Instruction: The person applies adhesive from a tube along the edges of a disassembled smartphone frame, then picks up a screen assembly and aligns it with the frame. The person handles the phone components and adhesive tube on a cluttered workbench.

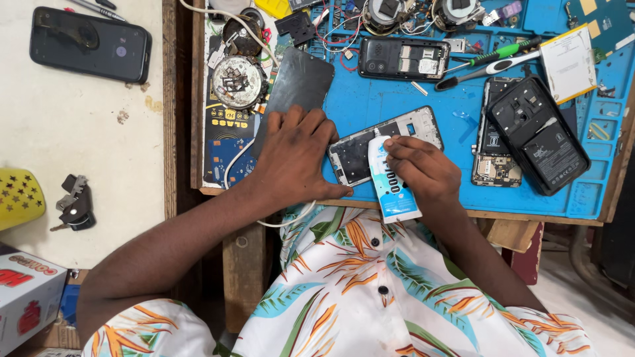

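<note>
My right hand point(423, 168) grips a white and blue glue tube point(390, 188), its nozzle touching the inner edge of a silver phone frame point(423, 122) that lies on the blue work mat point(383, 99). My left hand point(294, 155) rests flat on the mat, its fingers pressing the frame's left end and its thumb along the near edge. A dark phone screen panel point(301, 82) lies just beyond my left hand, partly under it.
On the mat lie a keypad phone without its back point(403, 58), an opened phone with its black cover point(536, 132), a white battery point(567, 63), screwdrivers point(489, 56) and round parts point(238, 80). A black phone point(89, 43), keys point(74, 203) and a box point(26, 297) are on the left counter.
</note>
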